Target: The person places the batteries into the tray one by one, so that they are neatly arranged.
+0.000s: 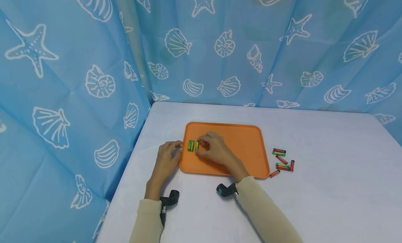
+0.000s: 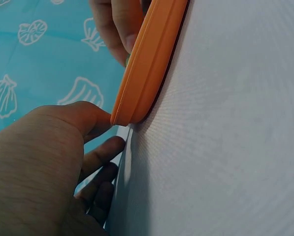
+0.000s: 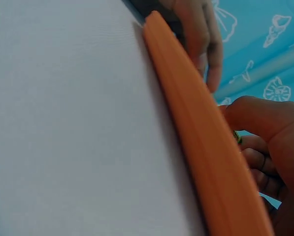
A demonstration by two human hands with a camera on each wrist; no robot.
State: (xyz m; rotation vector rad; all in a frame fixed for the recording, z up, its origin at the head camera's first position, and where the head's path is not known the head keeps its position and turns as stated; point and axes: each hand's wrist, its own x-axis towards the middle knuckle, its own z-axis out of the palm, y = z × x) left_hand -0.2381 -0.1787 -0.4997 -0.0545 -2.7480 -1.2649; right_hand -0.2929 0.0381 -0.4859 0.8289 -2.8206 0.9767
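An orange tray [image 1: 238, 145] lies on the white table. Toward its left side, two green batteries [image 1: 191, 146] stand side by side in line with the tray's left edge. Just right of them, my right hand [image 1: 215, 150] pinches another green battery [image 1: 197, 145] by its two ends, between thumb and fingers, low over the tray. A sliver of that battery [image 3: 238, 137] shows in the right wrist view. My left hand [image 1: 166, 158] is at the tray's left rim, its fingers loosely bent. In the left wrist view its thumb [image 2: 90, 118] meets the tray's corner.
To the right of the tray, several red batteries [image 1: 282, 159] and green ones [image 1: 278, 153] lie scattered on the white tablecloth [image 1: 329, 187]. One red battery [image 1: 274, 173] is close to the tray's right front corner. A blue shell-print curtain [image 1: 201, 54] hangs behind and at the left.
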